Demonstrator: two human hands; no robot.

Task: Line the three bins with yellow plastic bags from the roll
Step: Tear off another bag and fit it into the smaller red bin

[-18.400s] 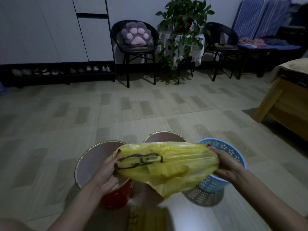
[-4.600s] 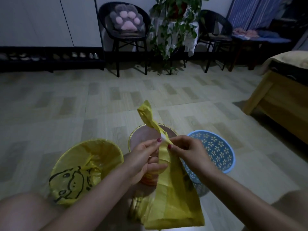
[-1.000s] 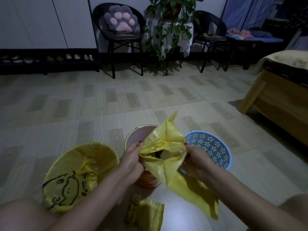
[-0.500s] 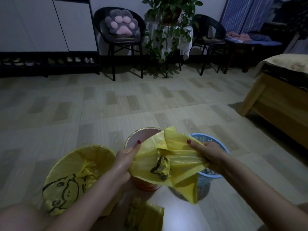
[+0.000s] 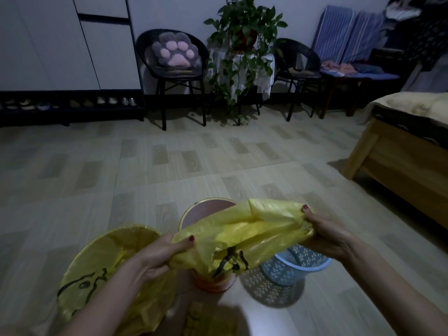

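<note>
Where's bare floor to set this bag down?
Open floor lies beyond the middle bin, toward the chairs, and right of the blue basket toward the bed frame. Near the lined bin and roll, it's crowded.

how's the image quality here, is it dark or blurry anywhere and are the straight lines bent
Head view: dim overall, with a brighter glare patch on the floor near the bottom edge; the blue bin throws a dotted shadow there. The bag and both hands look slightly soft from motion. Wide-angle distortion bows the cabinet edges and tilts the bed.
</note>
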